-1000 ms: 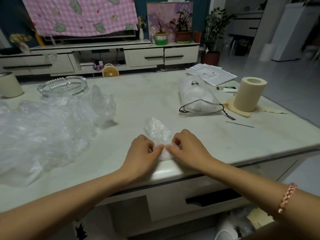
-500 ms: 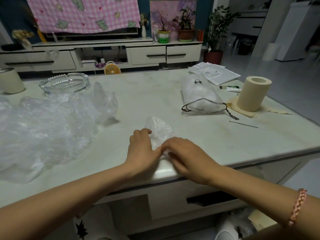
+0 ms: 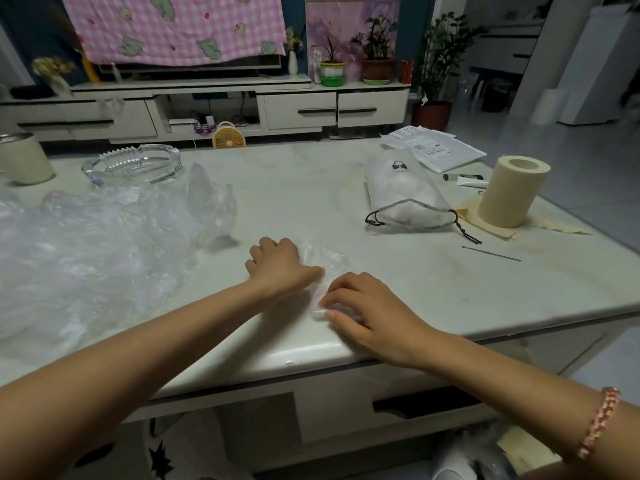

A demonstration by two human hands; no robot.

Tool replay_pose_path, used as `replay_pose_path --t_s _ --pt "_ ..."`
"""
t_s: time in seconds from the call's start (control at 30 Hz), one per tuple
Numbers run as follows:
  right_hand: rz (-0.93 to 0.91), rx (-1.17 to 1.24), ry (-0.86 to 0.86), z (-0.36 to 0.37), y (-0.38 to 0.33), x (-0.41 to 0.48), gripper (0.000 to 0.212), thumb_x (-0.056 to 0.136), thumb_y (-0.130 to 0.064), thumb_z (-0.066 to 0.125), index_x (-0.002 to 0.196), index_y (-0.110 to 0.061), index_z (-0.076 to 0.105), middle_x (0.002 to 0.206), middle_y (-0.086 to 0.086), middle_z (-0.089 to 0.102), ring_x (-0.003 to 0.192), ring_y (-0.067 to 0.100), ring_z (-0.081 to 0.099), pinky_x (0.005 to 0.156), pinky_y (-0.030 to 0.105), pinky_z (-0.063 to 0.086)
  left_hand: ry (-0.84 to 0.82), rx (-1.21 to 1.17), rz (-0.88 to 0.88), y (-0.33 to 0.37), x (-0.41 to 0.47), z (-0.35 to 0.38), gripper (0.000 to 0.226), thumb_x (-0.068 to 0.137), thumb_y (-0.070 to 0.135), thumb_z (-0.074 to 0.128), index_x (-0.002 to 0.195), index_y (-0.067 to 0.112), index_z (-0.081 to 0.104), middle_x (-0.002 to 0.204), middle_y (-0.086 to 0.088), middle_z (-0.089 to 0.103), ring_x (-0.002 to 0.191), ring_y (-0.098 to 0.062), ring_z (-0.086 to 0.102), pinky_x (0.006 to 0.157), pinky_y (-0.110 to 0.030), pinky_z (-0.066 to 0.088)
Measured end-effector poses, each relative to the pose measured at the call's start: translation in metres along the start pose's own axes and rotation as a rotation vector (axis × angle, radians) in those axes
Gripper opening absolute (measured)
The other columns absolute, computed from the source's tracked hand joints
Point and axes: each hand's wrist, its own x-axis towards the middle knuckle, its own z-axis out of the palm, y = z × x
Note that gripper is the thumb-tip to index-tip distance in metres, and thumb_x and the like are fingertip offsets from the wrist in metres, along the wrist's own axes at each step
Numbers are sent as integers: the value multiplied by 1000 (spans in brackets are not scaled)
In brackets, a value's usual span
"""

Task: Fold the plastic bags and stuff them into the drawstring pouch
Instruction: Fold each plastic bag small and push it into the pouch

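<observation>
The plastic bag [image 3: 325,258] ran away from the table edge [image 3: 298,355], right hand [image 3: 367,306] pinching its near end, left hand's [image 3: 277,265] hold unclear.

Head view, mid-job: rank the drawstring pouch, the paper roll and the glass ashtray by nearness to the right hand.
From the right hand:
1. drawstring pouch, ahead, slightly right.
2. paper roll, farther right, near the table edge.
3. glass ashtray, back left.

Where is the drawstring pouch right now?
In the head view, the drawstring pouch lies on the right side of the table, just left of the upright beige roll and in front of the papers.
</observation>
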Motion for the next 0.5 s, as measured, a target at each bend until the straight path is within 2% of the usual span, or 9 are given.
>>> replay_pose_path --t_s 0.1,0.13,0.17,0.23,0.27,0.33,0.4,0.43,0.5 --pt "-9 -12 -6 1 0 -1 49 88 -50 32 108 -20 66 109 -4 57 96 16 48 88 32 39 -61 -60 -67 8 8 -4 38 77 35 70 102 10 57 116 -9 37 113 -29 37 82 -30 31" --pt "-11 -10 1 0 0 -1 48 89 -49 34 108 -19 66 110 -4 57 96 15 48 88 31 39 -52 -118 -76 10 12 -4 27 76 29 71 91 10 58 109 -8 39 108 -28 40 79 -30 33" --pt "-5 3 9 0 0 -1 45 90 -47 36 109 -19 66 110 -4 57 97 15 47 88 29 38 -39 -193 -67 11 14 -4 18 76 21 70 75 12 54 98 -7 43 97 -26 44 73 -28 34" --pt "18 58 24 0 1 0 38 90 -39 41 108 -17 68 110 -4 58 98 13 47 89 24 35 -24 -352 10 11 20 0 35 74 5 63 52 15 39 65 -2 41 63 -19 41 52 -20 32" --pt "29 89 32 0 2 1 35 91 -35 43 107 -16 68 109 -4 58 98 12 47 89 22 35 -22 -405 43 11 21 0 36 74 0 61 51 14 36 57 -1 37 54 -17 36 44 -17 29" --pt "55 157 48 0 4 4 28 93 -26 47 107 -14 68 107 -2 60 96 11 48 87 15 34 1 -485 67 10 22 -1 19 74 -3 60 69 10 47 63 -1 45 53 -15 42 39 -15 31" --pt "114 254 84 -1 5 7 22 95 -18 50 110 -14 65 105 -2 63 95 11 53 85 14 37 12 -552 76 8 22 -1 27 76 -1 64 96 10 50 81 -3 54 66 -17 54 43 -16 39" --pt "162 317 98 -3 5 9 21 95 -16 51 111 -15 64 104 -2 65 95 11 56 85 17 40 23 -553 98 6 22 -1 31 75 0 64 101 11 50 84 -2 56 72 -19 56 47 -18 41" --pt "252 428 115 -6 6 14 18 94 -17 52 110 -21 61 97 -3 68 91 11 59 85 23 43 66 -523 190 3 22 0 24 75 0 63 95 11 57 79 3 57 76 -18 56 55 -18 43"
